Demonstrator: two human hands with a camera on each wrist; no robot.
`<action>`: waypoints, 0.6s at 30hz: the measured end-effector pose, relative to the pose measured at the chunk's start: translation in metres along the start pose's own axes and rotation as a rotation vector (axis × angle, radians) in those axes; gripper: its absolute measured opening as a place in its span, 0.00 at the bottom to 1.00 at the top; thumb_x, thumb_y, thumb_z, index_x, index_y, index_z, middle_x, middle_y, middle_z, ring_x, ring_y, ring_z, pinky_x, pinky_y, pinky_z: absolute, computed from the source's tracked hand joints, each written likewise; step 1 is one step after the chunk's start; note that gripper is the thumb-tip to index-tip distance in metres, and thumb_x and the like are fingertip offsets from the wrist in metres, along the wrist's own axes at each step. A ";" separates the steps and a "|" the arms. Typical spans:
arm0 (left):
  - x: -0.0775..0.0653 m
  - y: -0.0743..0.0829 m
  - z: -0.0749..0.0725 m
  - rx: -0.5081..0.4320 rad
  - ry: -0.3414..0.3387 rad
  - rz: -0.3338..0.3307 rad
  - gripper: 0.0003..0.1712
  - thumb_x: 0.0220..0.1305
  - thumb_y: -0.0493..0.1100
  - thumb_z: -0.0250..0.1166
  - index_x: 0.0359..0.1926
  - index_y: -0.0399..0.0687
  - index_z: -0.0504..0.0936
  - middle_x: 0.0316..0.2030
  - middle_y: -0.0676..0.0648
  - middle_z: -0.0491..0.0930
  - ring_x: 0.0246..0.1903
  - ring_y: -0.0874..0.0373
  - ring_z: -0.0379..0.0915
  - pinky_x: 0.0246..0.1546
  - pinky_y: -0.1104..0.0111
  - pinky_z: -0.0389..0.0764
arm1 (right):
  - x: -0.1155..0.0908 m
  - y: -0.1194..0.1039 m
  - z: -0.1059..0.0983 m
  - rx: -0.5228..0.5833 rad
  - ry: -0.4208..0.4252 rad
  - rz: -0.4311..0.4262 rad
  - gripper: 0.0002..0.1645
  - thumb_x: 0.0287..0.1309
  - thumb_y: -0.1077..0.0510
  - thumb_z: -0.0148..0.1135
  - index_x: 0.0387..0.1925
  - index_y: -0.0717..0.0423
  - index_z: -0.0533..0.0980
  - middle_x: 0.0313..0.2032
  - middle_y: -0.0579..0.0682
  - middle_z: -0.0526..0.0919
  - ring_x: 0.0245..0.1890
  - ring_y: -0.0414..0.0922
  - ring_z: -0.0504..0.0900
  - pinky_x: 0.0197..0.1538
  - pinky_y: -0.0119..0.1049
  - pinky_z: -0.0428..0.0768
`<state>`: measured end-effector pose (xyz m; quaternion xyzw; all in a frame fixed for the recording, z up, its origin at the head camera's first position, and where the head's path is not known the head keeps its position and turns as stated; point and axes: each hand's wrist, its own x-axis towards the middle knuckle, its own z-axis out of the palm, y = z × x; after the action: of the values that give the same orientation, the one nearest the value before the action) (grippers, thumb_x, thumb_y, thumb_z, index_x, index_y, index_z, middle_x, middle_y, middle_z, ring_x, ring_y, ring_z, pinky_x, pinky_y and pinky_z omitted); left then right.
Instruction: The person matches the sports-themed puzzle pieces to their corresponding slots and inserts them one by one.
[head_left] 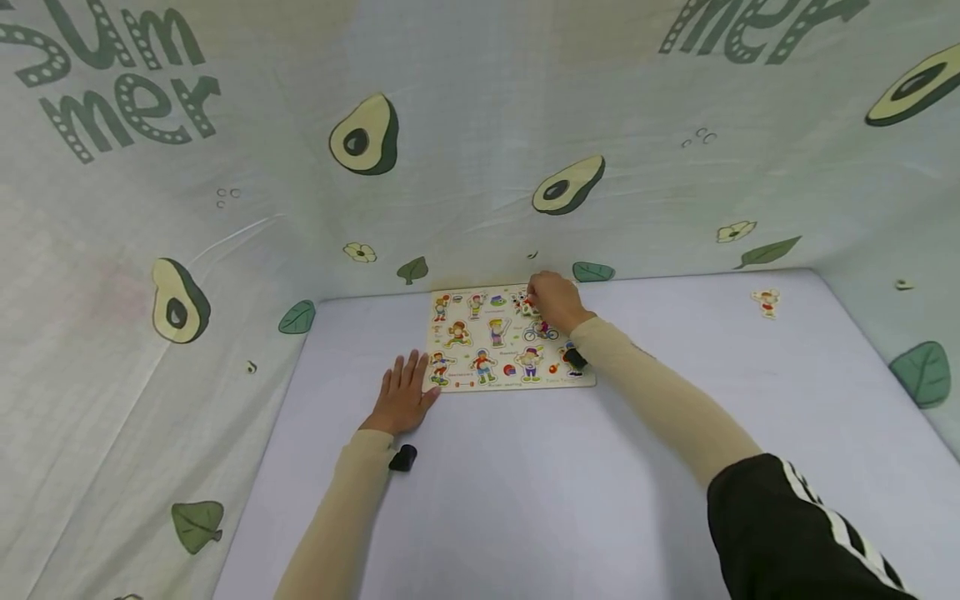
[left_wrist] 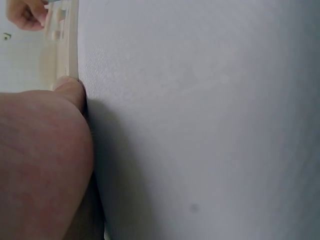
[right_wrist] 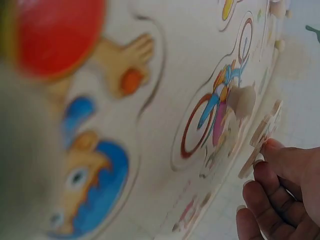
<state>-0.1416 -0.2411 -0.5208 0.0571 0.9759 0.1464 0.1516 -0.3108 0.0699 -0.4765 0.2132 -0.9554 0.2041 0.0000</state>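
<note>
A wooden peg puzzle board [head_left: 555, 386] with several painted sports figures lies near the far edge of the table. My left hand [head_left: 401, 398] rests palm down at the board's lower left corner, fingers straight and spread, the thumb [left_wrist: 71, 92] touching its edge. Above the board's upper right part is my right hand [head_left: 557, 302]. It pinches a thin wooden puzzle piece [right_wrist: 261, 139] between thumb and fingertips, apart from the board surface in the right wrist view. That piece's picture faces mostly away there. A cyclist piece [right_wrist: 216, 107] with a wooden knob [right_wrist: 242, 101] sits close by.
A loose figure piece [head_left: 766, 303] lies at the table's far right. Behind the table [head_left: 525, 492] hangs a pale cloth [head_left: 465, 167] printed with avocados and leaves. A small black device [head_left: 402, 457] is strapped at the left wrist, another [head_left: 575, 358] at the right.
</note>
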 end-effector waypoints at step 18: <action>0.004 -0.005 0.007 0.019 0.030 0.011 0.44 0.84 0.57 0.48 0.85 0.37 0.43 0.85 0.34 0.36 0.83 0.32 0.27 0.80 0.38 0.37 | 0.019 -0.008 0.015 -0.040 -0.043 0.031 0.09 0.74 0.62 0.64 0.46 0.65 0.84 0.45 0.60 0.87 0.46 0.55 0.85 0.50 0.52 0.85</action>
<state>-0.1434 -0.2431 -0.5301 0.0618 0.9790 0.1391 0.1353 -0.3239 0.0497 -0.4852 0.2026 -0.9623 0.1803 -0.0196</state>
